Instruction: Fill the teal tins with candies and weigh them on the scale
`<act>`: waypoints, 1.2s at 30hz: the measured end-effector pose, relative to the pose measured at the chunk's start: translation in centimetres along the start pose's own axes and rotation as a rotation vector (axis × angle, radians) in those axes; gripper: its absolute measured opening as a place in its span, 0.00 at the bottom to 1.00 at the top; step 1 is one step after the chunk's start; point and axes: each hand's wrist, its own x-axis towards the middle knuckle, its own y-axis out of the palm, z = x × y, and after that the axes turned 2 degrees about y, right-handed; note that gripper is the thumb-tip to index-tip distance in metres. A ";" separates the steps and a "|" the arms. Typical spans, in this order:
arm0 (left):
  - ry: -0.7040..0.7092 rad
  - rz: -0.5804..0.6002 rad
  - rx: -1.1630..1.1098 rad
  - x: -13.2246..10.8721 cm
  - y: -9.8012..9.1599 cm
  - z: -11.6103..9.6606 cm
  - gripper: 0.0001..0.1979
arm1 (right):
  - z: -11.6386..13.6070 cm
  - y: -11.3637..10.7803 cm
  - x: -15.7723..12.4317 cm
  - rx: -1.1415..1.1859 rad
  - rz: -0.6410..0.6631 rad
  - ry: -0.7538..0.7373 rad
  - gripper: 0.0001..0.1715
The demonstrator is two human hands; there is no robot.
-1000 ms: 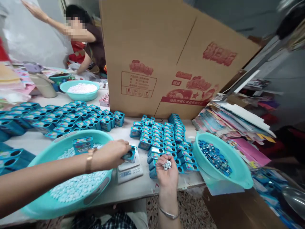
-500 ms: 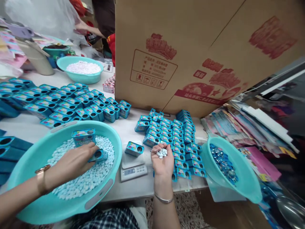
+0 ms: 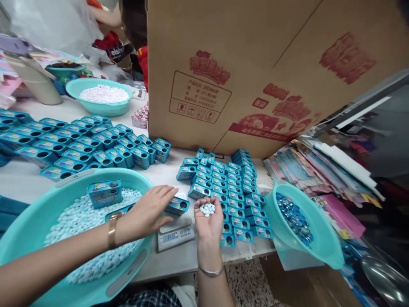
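My left hand (image 3: 148, 211), fingers stretched out and nothing visible in it, reaches over the rim of the turquoise basin (image 3: 22, 260). Its fingertips are at a blue tin (image 3: 180, 206) on the small digital scale (image 3: 175, 238); whether they touch it I cannot tell. Pale blue candies (image 3: 92, 268) fill the basin's bottom. One blue tin (image 3: 105, 193) stands upright on them, and another lies partly hidden behind my left wrist. My right hand (image 3: 209, 228) is palm up beside the scale, its curled fingers cupping a small heap of pale candies (image 3: 207, 209).
Rows of blue tins (image 3: 219, 177) stand right of the scale, with more tins (image 3: 79, 143) at left. A turquoise bowl (image 3: 326, 238) holds blue metallic pieces. A large cardboard box (image 3: 198, 25) stands behind. Another turquoise basin (image 3: 99, 108) holds pale candies; a person's arm (image 3: 107, 17) shows beyond.
My left hand has let go of a tin in the basin and moved right to the tin on the scale. My right hand still cups the candies. The view has shifted slightly.
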 end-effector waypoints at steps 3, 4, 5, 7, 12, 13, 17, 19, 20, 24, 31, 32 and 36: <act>0.028 0.022 -0.035 2.4 1.9 -0.7 0.33 | -0.9 1.5 0.0 -0.074 0.061 -0.068 0.12; 0.026 0.039 -0.053 3.0 2.5 -0.7 0.31 | -1.3 1.9 0.0 -0.107 0.069 -0.107 0.12; 0.020 0.057 -0.073 3.4 3.1 -0.7 0.28 | -1.6 2.3 0.1 -0.140 0.071 -0.151 0.13; -0.004 0.072 -0.110 3.9 4.0 -0.7 0.23 | -2.3 3.0 0.4 -0.196 0.071 -0.232 0.15; -0.060 -0.011 -0.160 4.0 5.3 -0.7 0.20 | -3.3 3.5 0.7 -0.258 0.079 -0.329 0.14; -0.068 -0.018 -0.161 4.0 5.4 -0.7 0.19 | -3.4 3.5 0.8 -0.272 0.085 -0.340 0.14; -0.077 -0.019 -0.145 4.0 5.6 -0.7 0.18 | -3.5 3.5 0.9 -0.308 0.104 -0.348 0.14; -0.077 -0.012 -0.127 4.0 5.6 -0.7 0.18 | -3.3 3.6 1.0 -0.299 0.108 -0.326 0.14; -0.075 -0.006 -0.117 4.0 5.5 -0.7 0.18 | -3.1 3.5 1.1 -0.283 0.107 -0.302 0.14; -0.066 -0.004 -0.113 3.3 4.3 -0.7 0.30 | -0.9 3.0 1.4 -0.133 0.160 -0.090 0.12; -0.051 -0.111 -0.133 -0.8 0.2 0.3 0.33 | 4.1 1.1 0.2 0.082 0.231 -0.006 0.12; -0.059 -0.118 -0.122 -1.3 -0.1 0.4 0.32 | 4.3 0.9 -0.1 0.097 0.211 -0.011 0.12; -0.089 -0.135 -0.073 -2.6 -0.4 1.2 0.31 | 4.0 0.9 -0.6 0.126 0.110 -0.006 0.10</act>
